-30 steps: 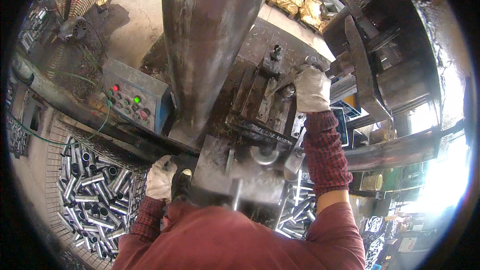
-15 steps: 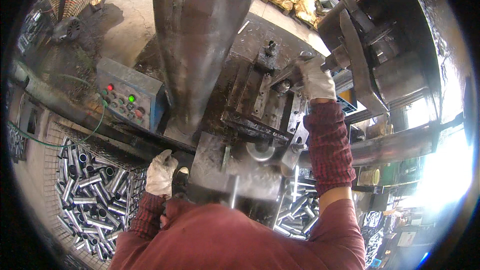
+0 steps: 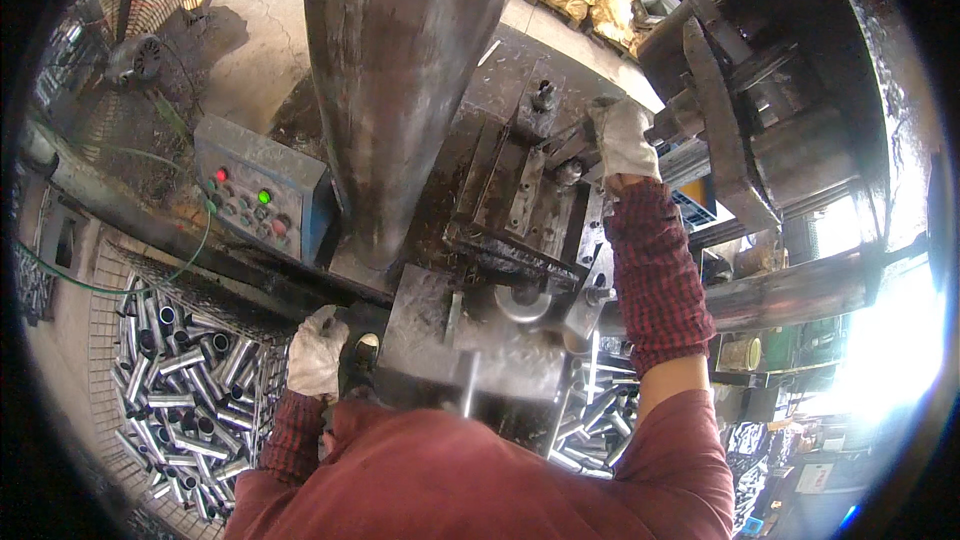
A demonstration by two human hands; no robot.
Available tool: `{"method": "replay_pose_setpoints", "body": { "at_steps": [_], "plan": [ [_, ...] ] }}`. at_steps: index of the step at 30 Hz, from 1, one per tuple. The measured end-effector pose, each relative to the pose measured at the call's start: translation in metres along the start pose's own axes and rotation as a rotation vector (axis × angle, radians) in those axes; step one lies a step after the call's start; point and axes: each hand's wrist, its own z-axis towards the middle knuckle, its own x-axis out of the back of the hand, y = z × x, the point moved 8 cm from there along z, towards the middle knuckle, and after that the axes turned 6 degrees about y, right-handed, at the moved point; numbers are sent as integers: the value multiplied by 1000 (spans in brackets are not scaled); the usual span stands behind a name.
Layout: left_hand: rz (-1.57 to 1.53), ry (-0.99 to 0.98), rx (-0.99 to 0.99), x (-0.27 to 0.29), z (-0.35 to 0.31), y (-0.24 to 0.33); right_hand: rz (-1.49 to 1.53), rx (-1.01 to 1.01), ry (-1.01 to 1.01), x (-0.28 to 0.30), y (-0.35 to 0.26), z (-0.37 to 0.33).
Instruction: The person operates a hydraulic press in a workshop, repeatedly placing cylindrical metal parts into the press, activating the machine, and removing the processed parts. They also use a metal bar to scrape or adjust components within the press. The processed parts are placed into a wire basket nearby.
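Note:
My right hand [image 3: 624, 139], in a whitish work glove, reaches forward to the far right side of a dark metal fixture [image 3: 522, 190] on the machine bed. Its fingers are closed beside a metal arm of the fixture, and what they grip is hidden by the glove. A steel cylinder end [image 3: 676, 120] sits just right of this hand. My left hand [image 3: 316, 352], gloved too, is held low at the bed's near left side, its fingers curled. Whatever may be in it is hidden. Between my arms lies a worn metal plate [image 3: 415, 325] with a half-round metal die [image 3: 522, 304].
A thick metal column [image 3: 400, 70] rises ahead. Left of it stands a control box [image 3: 262, 185] with lit red and green lights. A wire basket [image 3: 105, 370] holds several short steel tubes [image 3: 190, 410]; more tubes [image 3: 597, 430] lie right of the plate. A fan [image 3: 140, 0] stands far left.
My right hand has shifted slightly up and left along the fixture, its wrist turning a little. My left hand has drifted slightly left and down.

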Motion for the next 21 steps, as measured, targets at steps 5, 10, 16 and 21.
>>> {"method": "replay_pose_setpoints", "body": {
  "at_steps": [5, 10, 16, 21],
  "plan": [
    [-51, 16, 40, -6, 6, -7, -392, 175, -177, -24, -8, -14],
    [-21, 9, 52, -1, 2, 10, 315, 124, -28, -30, 1, 13],
    [7, -8, 41, -1, 2, 23, 1653, -244, 94, -38, 6, 1],
    [-40, 8, 11, -1, 3, 24, 1613, -386, 213, -13, -16, -22]
  ]
}}
